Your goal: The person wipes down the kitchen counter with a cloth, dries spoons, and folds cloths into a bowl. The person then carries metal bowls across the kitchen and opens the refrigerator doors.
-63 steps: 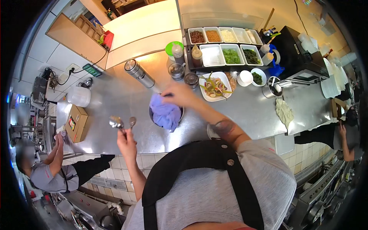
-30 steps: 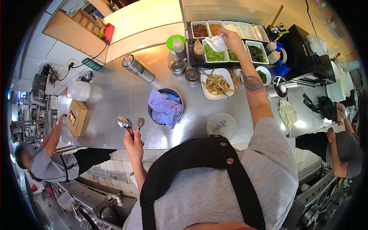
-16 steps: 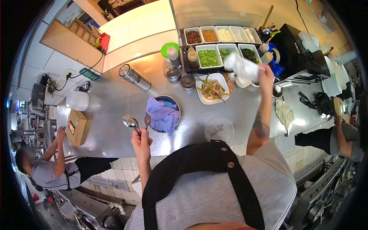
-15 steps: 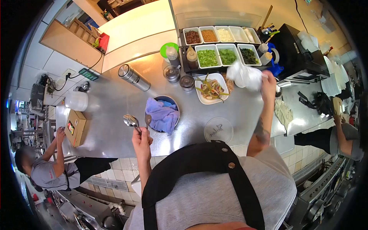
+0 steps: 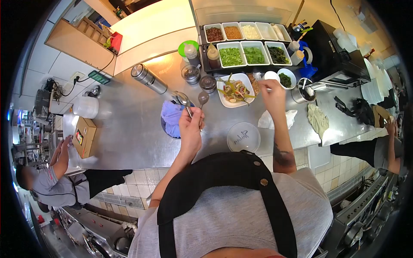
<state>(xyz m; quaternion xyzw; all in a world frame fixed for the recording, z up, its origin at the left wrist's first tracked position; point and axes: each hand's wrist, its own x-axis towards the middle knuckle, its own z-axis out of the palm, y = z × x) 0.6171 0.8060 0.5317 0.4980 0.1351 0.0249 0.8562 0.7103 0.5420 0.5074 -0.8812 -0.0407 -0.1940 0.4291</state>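
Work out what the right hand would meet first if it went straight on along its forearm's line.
Probably the round white dish just beyond the right hand, beside the bowl of dark greens. Height is unclear from above, so it might pass over.

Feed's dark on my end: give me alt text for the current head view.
A person's left hand holds metal spoons beside a purple cloth, while the right hand is over a steel counter near a white dish of food. Food trays stand behind.
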